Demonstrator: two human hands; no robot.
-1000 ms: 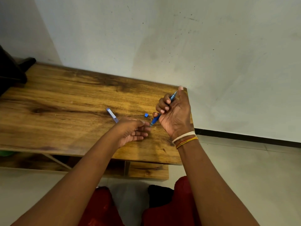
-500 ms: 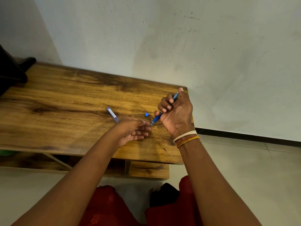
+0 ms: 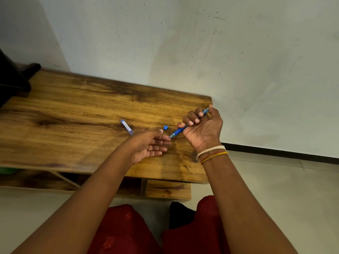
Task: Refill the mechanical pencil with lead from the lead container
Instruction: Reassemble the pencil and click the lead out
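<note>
The right hand is wrapped tight around a blue mechanical pencil. The fingers are curled over it and the thumb sits up at the top end. The pencil is tilted, with its tip pointing down and over to the left hand. The tip is touching, or almost touching, the ends of the left hand's fingers; I cannot tell which.

The left hand is open with the palm up and the fingers loose, held just over the wooden table. It holds nothing that I can see. A pencil lead would be too thin to make out here.

The lead container, a small clear and blue tube, lies flat on the table just past the left hand, on its far left side. A tiny blue cap sits on the table in the gap between the two hands, a bit farther away than the fingertips. Nothing covers the tube or the cap.

White, red and yellow thread bands go around the right wrist. A dark thing sits at the far left end of the table, well apart from both hands. Red clothing shows below the arms. A pale wall stands behind the table.
</note>
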